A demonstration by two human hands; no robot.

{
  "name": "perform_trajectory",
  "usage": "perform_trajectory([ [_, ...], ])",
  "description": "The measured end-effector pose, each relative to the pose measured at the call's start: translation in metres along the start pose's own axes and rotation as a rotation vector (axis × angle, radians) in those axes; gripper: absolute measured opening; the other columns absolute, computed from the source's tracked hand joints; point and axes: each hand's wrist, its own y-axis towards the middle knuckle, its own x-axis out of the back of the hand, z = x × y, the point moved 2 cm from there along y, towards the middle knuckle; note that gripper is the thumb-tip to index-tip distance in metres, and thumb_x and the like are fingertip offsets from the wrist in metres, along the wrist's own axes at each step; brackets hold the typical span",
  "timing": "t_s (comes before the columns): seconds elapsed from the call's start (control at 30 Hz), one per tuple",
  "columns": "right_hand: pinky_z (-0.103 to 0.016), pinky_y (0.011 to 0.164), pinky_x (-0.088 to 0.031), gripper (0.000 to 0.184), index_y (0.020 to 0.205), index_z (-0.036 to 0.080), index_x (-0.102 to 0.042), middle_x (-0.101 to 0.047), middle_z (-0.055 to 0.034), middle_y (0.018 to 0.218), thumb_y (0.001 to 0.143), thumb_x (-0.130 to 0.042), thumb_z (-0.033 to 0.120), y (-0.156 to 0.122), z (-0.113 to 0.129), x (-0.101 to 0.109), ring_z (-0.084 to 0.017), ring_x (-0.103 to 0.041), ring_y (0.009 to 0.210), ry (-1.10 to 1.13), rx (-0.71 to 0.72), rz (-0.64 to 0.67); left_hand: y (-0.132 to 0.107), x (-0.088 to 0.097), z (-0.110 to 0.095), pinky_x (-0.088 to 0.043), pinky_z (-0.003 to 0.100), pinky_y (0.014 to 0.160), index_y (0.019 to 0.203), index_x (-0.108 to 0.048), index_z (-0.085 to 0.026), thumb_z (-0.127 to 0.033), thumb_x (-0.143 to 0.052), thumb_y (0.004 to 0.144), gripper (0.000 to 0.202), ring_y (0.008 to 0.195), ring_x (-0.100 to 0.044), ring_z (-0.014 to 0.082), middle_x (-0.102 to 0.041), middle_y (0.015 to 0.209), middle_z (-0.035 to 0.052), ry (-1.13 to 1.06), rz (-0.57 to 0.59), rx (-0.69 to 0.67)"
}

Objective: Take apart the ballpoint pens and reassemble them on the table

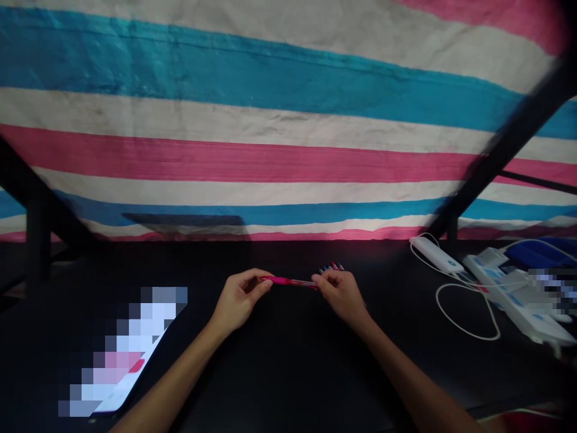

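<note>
A pen [291,281] with a pink grip and a clear barrel is held level over the black table, stretched between both hands. My left hand [238,300] pinches its pink end between thumb and fingertips. At the other end, my right hand [340,294] has its fingers closed round the clear part, covering the tip of that end. Just behind the right hand lie several pens [332,266], their ends showing above the knuckles and the rest hidden.
On the left a lit phone or tablet [135,367] lies on the table [279,373]. At right are a white power strip [514,300], a white oblong device [435,254], looped white cable and a blue item [545,251]. Striped sheeting [270,162] and black frame bars stand behind.
</note>
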Motion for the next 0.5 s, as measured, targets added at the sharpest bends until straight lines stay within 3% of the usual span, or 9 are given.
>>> perform_trajectory([
  [0.1, -0.024, 0.04, -0.022, 0.051, 0.045, 0.017, -0.057, -0.041, 0.0021, 0.038, 0.082, -0.055, 0.052, 0.001, -0.005, 0.0, -0.009, -0.035, 0.037, -0.096, -0.037, -0.026, -0.001, -0.002, 0.0, -0.039, 0.023, 0.056, 0.085, -0.069, -0.017, -0.032, -0.069, 0.075, 0.017, 0.06, -0.054, 0.0131, -0.062, 0.067, 0.0003, -0.01, 0.027, 0.027],
  [0.23, -0.023, 0.038, -0.028, 0.059, 0.049, 0.015, -0.06, -0.044, 0.0003, 0.038, 0.089, -0.041, 0.055, 0.003, -0.006, 0.001, -0.009, -0.038, 0.034, 0.023, -0.148, 0.065, 0.0, -0.002, -0.001, -0.039, 0.023, 0.057, 0.085, -0.069, -0.017, -0.032, -0.069, 0.075, 0.018, 0.062, -0.054, 0.0128, -0.061, 0.066, -0.0002, -0.029, 0.016, 0.033],
  [0.33, -0.021, 0.041, -0.037, 0.03, 0.09, 0.017, -0.067, -0.06, -0.0005, 0.062, 0.077, -0.065, 0.043, 0.005, 0.001, 0.005, -0.011, -0.051, 0.049, 0.174, -0.076, 0.112, 0.002, 0.003, -0.002, -0.039, 0.022, 0.061, 0.084, -0.069, -0.017, -0.031, -0.068, 0.076, 0.017, 0.065, -0.054, 0.012, -0.061, 0.066, -0.0006, -0.05, -0.046, 0.015],
  [0.37, -0.021, 0.044, -0.041, 0.036, 0.101, 0.019, -0.065, -0.062, -0.001, 0.072, 0.071, -0.072, 0.038, 0.005, 0.003, 0.007, -0.012, -0.054, 0.055, 0.217, -0.041, 0.12, 0.003, 0.005, -0.002, -0.039, 0.022, 0.061, 0.084, -0.069, -0.016, -0.031, -0.068, 0.076, 0.017, 0.065, -0.054, 0.0117, -0.061, 0.066, -0.0009, -0.058, -0.061, 0.013],
  [0.43, -0.022, 0.049, -0.045, 0.042, 0.103, 0.021, -0.063, -0.063, -0.0016, 0.08, 0.065, -0.077, 0.031, 0.006, 0.004, 0.01, -0.013, -0.057, 0.062, 0.258, 0.002, 0.123, 0.004, 0.007, -0.002, -0.039, 0.022, 0.062, 0.084, -0.069, -0.016, -0.031, -0.068, 0.076, 0.016, 0.065, -0.054, 0.0112, -0.061, 0.065, -0.0011, -0.071, -0.073, 0.012],
  [0.5, -0.022, 0.049, -0.045, 0.022, 0.085, 0.017, -0.066, -0.062, -0.0011, 0.07, 0.071, -0.072, 0.033, 0.007, 0.003, 0.01, -0.011, -0.055, 0.056, 0.223, -0.001, 0.121, 0.004, 0.007, -0.001, -0.04, 0.022, 0.062, 0.084, -0.069, -0.016, -0.031, -0.068, 0.076, 0.016, 0.065, -0.054, 0.0113, -0.061, 0.066, -0.0012, -0.081, -0.065, 0.016],
])
